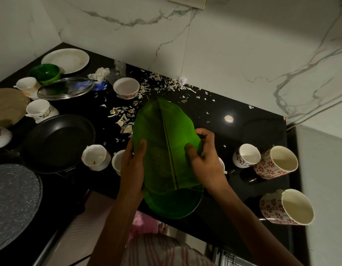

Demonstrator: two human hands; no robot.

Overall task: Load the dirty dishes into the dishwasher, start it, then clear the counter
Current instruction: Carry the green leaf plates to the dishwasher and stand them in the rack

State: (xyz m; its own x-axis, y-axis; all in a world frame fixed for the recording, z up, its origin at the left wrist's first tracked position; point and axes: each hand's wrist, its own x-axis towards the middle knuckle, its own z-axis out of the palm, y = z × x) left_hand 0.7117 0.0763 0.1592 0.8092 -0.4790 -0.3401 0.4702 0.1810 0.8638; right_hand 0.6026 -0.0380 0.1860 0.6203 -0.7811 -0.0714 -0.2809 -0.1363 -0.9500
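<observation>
A large green leaf (162, 135) lies over a green plate (177, 206), both held above the black counter (243, 131). My left hand (132, 166) grips the leaf's left edge with the thumb on top. My right hand (204, 156) grips the right edge, thumb on top and fingers curled round the rim. Dirty dishes surround them: a black pan (59, 143), a glass lid (65, 89), a white plate (65, 60), a green bowl (45, 73), a white bowl (126, 88) and several cups.
Two red-patterned mugs (277, 162) (287, 207) and a small cup (245, 155) lie at the right. White cups (96, 157) (41, 110) stand by the pan. Food scraps (124, 120) litter the counter. A grey round slab (14, 200) sits at the left edge.
</observation>
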